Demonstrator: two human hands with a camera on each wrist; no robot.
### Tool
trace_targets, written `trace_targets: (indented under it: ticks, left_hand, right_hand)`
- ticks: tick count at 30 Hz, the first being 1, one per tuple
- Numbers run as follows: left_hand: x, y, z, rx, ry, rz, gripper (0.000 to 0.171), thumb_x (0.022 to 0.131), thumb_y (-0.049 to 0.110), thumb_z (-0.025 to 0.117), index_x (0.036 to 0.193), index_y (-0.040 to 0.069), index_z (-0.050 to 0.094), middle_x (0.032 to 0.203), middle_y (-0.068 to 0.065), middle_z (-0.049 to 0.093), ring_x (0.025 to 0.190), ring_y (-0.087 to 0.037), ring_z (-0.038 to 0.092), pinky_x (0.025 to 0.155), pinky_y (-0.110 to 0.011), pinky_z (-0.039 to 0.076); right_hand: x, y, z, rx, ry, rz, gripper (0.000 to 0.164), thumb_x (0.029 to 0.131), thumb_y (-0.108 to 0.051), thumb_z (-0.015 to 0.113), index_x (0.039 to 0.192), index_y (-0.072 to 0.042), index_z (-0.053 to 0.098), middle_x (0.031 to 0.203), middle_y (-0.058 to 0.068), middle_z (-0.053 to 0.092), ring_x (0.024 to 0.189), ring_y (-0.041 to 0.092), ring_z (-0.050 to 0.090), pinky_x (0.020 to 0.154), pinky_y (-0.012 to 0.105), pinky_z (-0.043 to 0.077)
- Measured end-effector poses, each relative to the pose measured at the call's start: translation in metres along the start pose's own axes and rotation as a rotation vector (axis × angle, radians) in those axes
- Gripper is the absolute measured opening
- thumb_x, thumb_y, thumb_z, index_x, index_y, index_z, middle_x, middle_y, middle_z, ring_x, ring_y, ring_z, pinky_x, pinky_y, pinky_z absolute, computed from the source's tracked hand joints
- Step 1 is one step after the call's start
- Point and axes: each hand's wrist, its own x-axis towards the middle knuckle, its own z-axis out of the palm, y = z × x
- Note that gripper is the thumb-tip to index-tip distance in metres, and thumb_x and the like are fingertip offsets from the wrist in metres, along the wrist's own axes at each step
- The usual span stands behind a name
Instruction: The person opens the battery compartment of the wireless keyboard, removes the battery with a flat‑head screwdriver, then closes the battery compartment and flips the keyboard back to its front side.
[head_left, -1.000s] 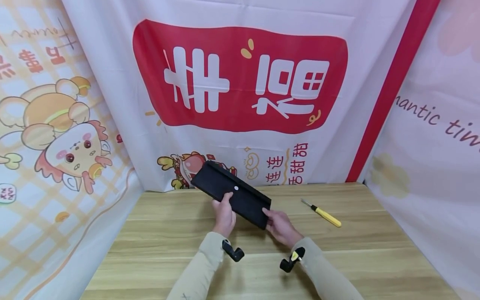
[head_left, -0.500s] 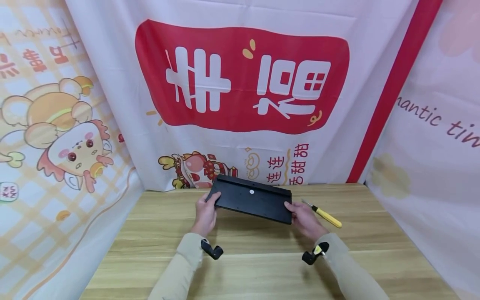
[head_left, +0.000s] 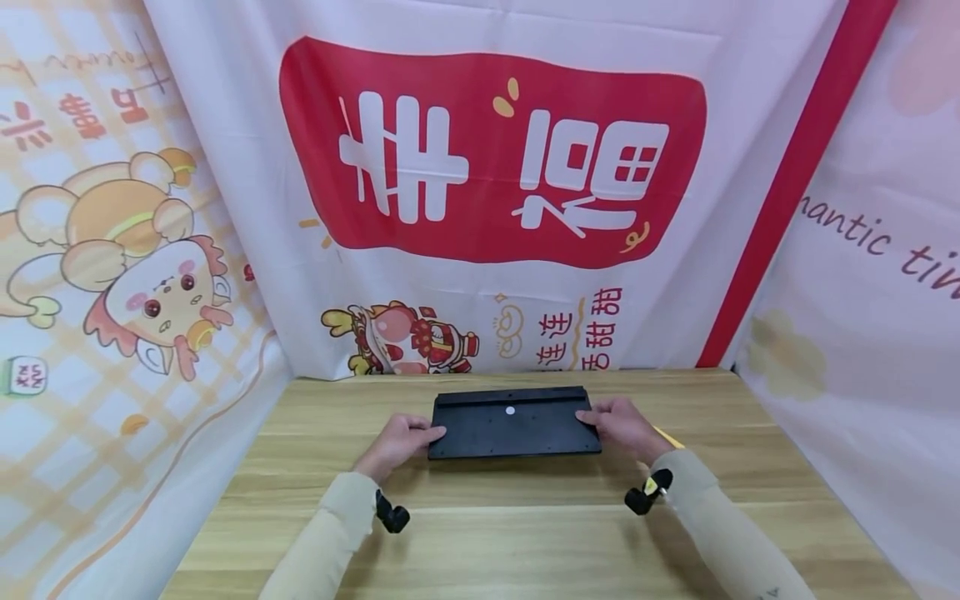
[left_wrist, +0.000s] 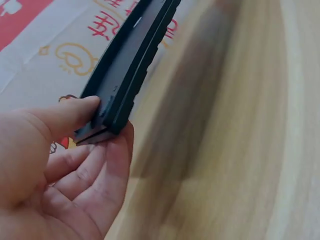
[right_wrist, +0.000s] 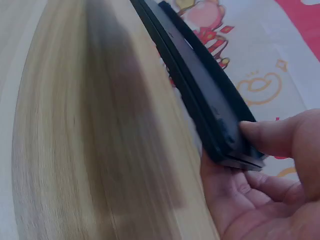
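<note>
A black keyboard (head_left: pixel 517 435) is held level between both hands, its flat underside with a white round sticker and a raised ridge along the far edge facing up. My left hand (head_left: pixel 399 445) pinches its left end, thumb on top and fingers beneath. At the right end my right hand (head_left: pixel 624 427) grips it the same way. In both wrist views the keyboard (left_wrist: pixel 131 60) hangs above the table with the keys' bumpy edge pointing down, and its shadow falls on the wood.
A screwdriver's yellow handle (head_left: pixel 670 438) shows behind the right wrist; the rest is hidden. The wooden table (head_left: pixel 517 542) meets a printed white cloth (head_left: pixel 495 283) at the back, with more printed cloths on both sides.
The keyboard has turned from a steep slant to nearly level and come lower and nearer. My left hand has shifted from its near edge to its left end. The right forearm now covers most of the screwdriver.
</note>
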Motion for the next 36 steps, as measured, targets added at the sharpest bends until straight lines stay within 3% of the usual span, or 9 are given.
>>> trace_targets:
  ticks: [2, 4, 9, 17, 21, 24, 30, 36]
  left_hand:
    - [0.000, -0.003, 0.001, 0.063, -0.008, 0.022, 0.027, 0.098, 0.028, 0.078, 0.093, 0.002, 0.076, 0.080, -0.002, 0.069, 0.072, -0.012, 0.064, 0.066, -0.026, 0.055]
    - [0.001, -0.005, 0.002, 0.121, -0.006, 0.026, 0.027, 0.098, 0.029, 0.078, 0.088, 0.004, 0.075, 0.074, 0.001, 0.066, 0.067, -0.012, 0.063, 0.062, -0.025, 0.054]
    - [-0.001, -0.005, 0.008, 0.262, 0.025, 0.026, 0.029, 0.098, 0.030, 0.078, 0.082, 0.006, 0.073, 0.072, -0.002, 0.068, 0.064, -0.013, 0.067, 0.060, -0.025, 0.055]
    - [0.003, -0.006, 0.013, 0.375, 0.097, 0.025, 0.035, 0.095, 0.030, 0.081, 0.071, 0.006, 0.070, 0.066, -0.002, 0.069, 0.060, -0.013, 0.068, 0.058, -0.023, 0.051]
    - [0.007, -0.008, 0.013, 0.434, 0.108, 0.045, 0.040, 0.094, 0.032, 0.082, 0.066, 0.007, 0.070, 0.059, -0.001, 0.068, 0.055, -0.013, 0.067, 0.056, -0.023, 0.047]
    - [0.007, -0.007, 0.013, 0.481, 0.119, 0.073, 0.041, 0.093, 0.033, 0.083, 0.063, 0.008, 0.070, 0.053, 0.000, 0.066, 0.052, -0.014, 0.065, 0.055, -0.024, 0.045]
    - [0.003, -0.001, 0.017, 0.596, 0.133, 0.108, 0.042, 0.092, 0.034, 0.084, 0.058, 0.011, 0.074, 0.046, 0.004, 0.061, 0.047, -0.014, 0.061, 0.063, -0.025, 0.049]
    - [0.000, 0.008, 0.020, 0.633, 0.160, 0.058, 0.046, 0.090, 0.034, 0.086, 0.054, 0.009, 0.071, 0.042, 0.003, 0.059, 0.044, -0.016, 0.061, 0.059, -0.025, 0.046]
  right_hand:
    - [0.002, 0.004, 0.001, -0.099, 0.032, 0.000, 0.043, 0.100, -0.029, 0.074, 0.067, -0.011, 0.051, 0.060, -0.008, 0.040, 0.058, 0.011, 0.042, 0.057, 0.026, 0.041]
    - [0.005, 0.007, 0.003, -0.182, 0.059, 0.017, 0.052, 0.099, -0.033, 0.075, 0.062, -0.015, 0.044, 0.056, -0.007, 0.035, 0.054, 0.012, 0.038, 0.053, 0.025, 0.035]
    - [0.012, 0.014, 0.009, -0.324, 0.096, 0.066, 0.055, 0.099, -0.037, 0.075, 0.057, -0.017, 0.045, 0.053, -0.006, 0.036, 0.048, 0.012, 0.036, 0.048, 0.025, 0.028]
    - [0.018, 0.022, 0.018, -0.465, 0.162, 0.037, 0.051, 0.095, -0.037, 0.079, 0.054, -0.013, 0.060, 0.047, -0.004, 0.050, 0.046, 0.013, 0.047, 0.048, 0.025, 0.035]
    - [0.017, 0.022, 0.021, -0.538, 0.203, 0.005, 0.047, 0.094, -0.035, 0.080, 0.057, -0.010, 0.068, 0.046, -0.003, 0.054, 0.047, 0.015, 0.053, 0.063, 0.031, 0.047]
    - [0.017, 0.021, 0.023, -0.572, 0.220, -0.011, 0.051, 0.095, -0.035, 0.080, 0.053, -0.011, 0.063, 0.044, -0.005, 0.047, 0.045, 0.013, 0.047, 0.069, 0.033, 0.044]
    - [0.017, 0.020, 0.026, -0.558, 0.217, -0.003, 0.059, 0.094, -0.031, 0.081, 0.047, -0.015, 0.049, 0.045, -0.009, 0.030, 0.043, 0.010, 0.029, 0.046, 0.025, 0.025]
    - [0.017, 0.017, 0.030, -0.594, 0.241, -0.033, 0.062, 0.091, -0.028, 0.084, 0.045, -0.016, 0.045, 0.042, -0.009, 0.030, 0.039, 0.008, 0.029, 0.042, 0.022, 0.022]
